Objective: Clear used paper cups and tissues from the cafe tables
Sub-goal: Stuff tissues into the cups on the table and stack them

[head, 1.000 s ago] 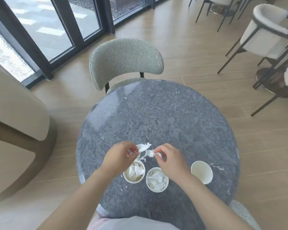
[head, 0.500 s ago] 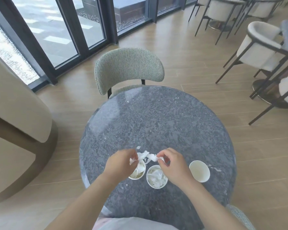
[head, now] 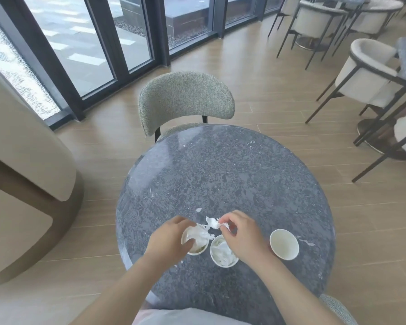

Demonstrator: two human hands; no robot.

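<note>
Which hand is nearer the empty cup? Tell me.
Right. The right hand, pinching the tissue, is next to the empty cup; the left hand sits over the leftmost cup, beyond the middle cup.

Floor (head: pixel 279 95): light wood planks, lit by daylight. Tall glass panels (head: pixel 85 43) in dark frames lined far-left side; paved ground outside was bright. In middle stood round grey table (head: pixel 220 174) with stone pattern. Grey fabric chair (head: pixel 185 99) on black legs was tucked at its far edge. White armchairs (head: pixel 366 73) on thin dark legs stood at right. Big beige curved piece (head: pixel 21 141) filled left side.
</note>
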